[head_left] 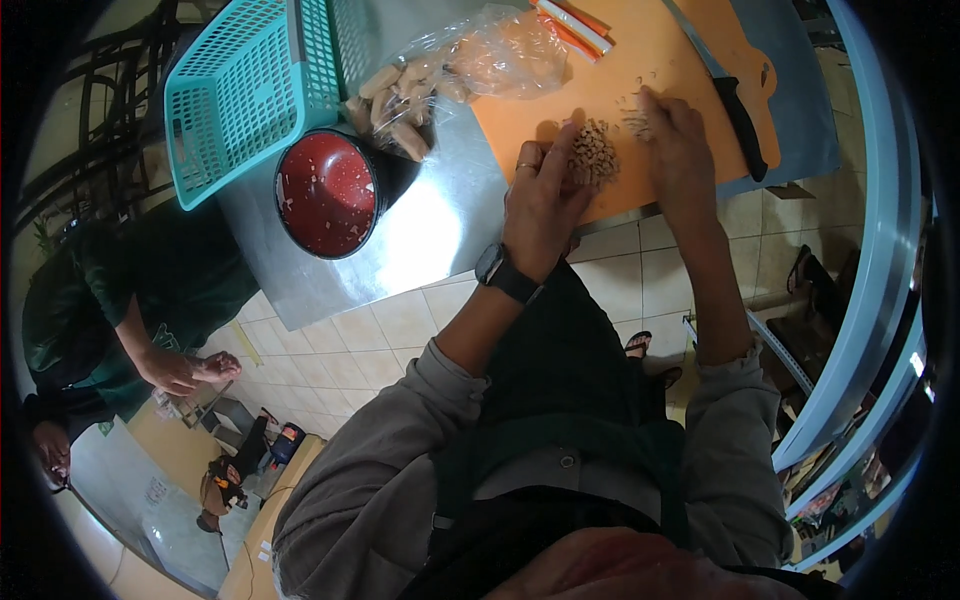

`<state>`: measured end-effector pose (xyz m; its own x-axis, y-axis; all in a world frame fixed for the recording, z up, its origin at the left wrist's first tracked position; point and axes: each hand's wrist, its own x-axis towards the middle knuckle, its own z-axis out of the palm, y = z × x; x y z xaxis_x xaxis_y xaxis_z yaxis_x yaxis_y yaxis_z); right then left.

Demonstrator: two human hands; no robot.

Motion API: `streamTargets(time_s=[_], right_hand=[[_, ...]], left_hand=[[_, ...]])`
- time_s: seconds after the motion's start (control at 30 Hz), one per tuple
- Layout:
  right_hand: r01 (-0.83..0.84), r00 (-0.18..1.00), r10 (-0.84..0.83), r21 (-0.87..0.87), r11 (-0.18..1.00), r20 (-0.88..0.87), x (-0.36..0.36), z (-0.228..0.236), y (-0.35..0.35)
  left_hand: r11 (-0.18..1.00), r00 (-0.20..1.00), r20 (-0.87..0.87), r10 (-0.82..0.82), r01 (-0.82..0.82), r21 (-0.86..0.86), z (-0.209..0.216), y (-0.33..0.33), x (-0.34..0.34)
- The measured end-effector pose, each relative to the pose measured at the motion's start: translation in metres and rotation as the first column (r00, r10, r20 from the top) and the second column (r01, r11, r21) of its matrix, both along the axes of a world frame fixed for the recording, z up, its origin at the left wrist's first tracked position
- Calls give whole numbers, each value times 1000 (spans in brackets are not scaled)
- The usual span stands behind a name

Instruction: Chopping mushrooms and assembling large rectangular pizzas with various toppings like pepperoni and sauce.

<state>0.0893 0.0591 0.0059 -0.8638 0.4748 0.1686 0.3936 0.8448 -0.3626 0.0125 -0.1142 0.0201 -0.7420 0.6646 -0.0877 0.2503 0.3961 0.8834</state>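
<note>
Holding left hand point(537, 208) half-open beside rough diced heap point(597, 155) on flat board point(625, 62). Bending right hand point(682, 145) by crumbs point(634, 122); cannot tell grip.

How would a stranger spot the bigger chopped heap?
Find the large orange board at the picture's top. On it, close beside the left hand, sits a heap of tiny brown pieces, larger and denser than the scatter near the right hand.

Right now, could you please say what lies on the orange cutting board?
Chopped brown pieces, a knife, packaging and part of a clear bag; whatever the left hand and right hand cover is hidden.
</note>
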Motion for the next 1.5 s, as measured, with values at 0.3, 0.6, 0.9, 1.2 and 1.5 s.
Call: streamTargets(time_s=[0.3, 0.6, 0.9, 1.2, 1.5], right_hand=[[22, 998, -24, -34, 999, -52, -4, 9, 12], [-207, 977, 194, -175, 962, -88, -4, 10, -6], [14, 994, -55, -388, 921, -96, 2, 21, -49], [-182, 978, 176, 49, 982, 107, -16, 26, -60], [-252, 962, 245, 51, 966, 119, -6, 18, -48]], left_hand=[[988, 974, -191, 124, -103, 116, -2, -2, -18], [975, 992, -22, 124, -118, 186, -6, 3, -20], [942, 977, 185, 103, -155, 297, -7, -4, -20], [919, 933, 311, 182, -274, 283, 0, -32, -35], [950, 938, 314, 149, -224, 217, 1, -50, -32]])
